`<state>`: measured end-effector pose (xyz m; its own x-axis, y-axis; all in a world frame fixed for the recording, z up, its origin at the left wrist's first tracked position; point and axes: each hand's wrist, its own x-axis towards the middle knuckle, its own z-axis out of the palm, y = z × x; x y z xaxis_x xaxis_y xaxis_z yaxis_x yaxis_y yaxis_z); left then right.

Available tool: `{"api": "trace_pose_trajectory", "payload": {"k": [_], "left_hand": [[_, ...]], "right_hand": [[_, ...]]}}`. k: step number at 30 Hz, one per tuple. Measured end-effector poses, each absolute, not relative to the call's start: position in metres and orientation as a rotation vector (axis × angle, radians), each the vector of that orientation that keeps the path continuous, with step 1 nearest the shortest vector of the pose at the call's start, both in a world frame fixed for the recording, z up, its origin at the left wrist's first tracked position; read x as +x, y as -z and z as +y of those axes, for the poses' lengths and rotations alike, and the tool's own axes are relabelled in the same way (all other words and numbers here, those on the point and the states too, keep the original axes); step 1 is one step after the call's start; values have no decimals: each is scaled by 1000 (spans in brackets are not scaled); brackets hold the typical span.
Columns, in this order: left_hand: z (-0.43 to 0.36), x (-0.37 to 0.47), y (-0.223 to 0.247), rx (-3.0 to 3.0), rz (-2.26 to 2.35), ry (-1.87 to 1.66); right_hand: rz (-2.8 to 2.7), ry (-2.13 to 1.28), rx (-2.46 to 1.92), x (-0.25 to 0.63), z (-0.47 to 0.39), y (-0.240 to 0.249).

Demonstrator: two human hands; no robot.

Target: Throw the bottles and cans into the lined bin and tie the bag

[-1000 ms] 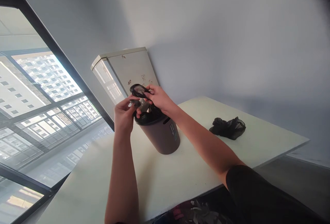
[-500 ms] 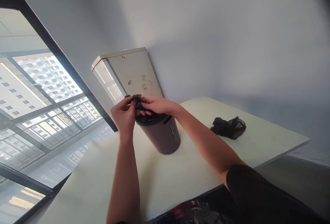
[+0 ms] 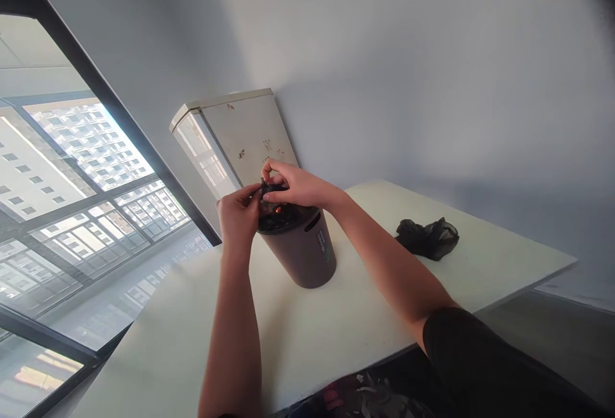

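Note:
A dark brown bin (image 3: 300, 254) with a pale label and a handle slot stands on the pale table (image 3: 307, 347). Black plastic bag (image 3: 276, 219) lines its mouth and is bunched up above the rim. My left hand (image 3: 239, 213) pinches the bunched plastic over the bin's left side. Over the far side of the mouth, my right hand (image 3: 300, 185) has its thumb and fingers closed around another part of the same plastic. Something small and orange shows in the mouth, too small to name.
A crumpled black bag (image 3: 427, 238) lies on the table to the right. Behind the table stands a white fridge (image 3: 250, 133) against the grey wall. A large window (image 3: 91, 168) fills the left side.
My right hand has lifted and shifted slightly to the right, its fingers now curled higher. My left hand has moved slightly right. More of the bin's mouth shows.

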<state>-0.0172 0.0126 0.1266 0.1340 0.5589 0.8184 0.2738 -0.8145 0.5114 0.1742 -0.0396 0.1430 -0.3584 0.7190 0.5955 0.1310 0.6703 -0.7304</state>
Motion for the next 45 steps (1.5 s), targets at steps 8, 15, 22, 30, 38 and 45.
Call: {"api": "trace_pose_trajectory", "payload": {"k": [8, 15, 22, 30, 38, 45], "left_hand": [[9, -20, -132, 2434, 773, -1466], [5, -15, -129, 2011, 749, -1851], [9, -16, -130, 1779, 787, -1931], [11, -30, -132, 1864, 834, -1296], [8, -31, -133, 1838, 828, -1231], [12, -37, -132, 1840, 831, -1174]], "right_hand": [[-1882, -714, -576, 186, -42, -145], [-1983, -327, -919, 187, -38, -145], [-2040, 116, -947, 158, -44, -144], [-2145, 453, -957, 158, -32, -131], [-2121, 469, -1016, 164, -41, -136], [-2136, 470, -1049, 164, -38, -137]]}}
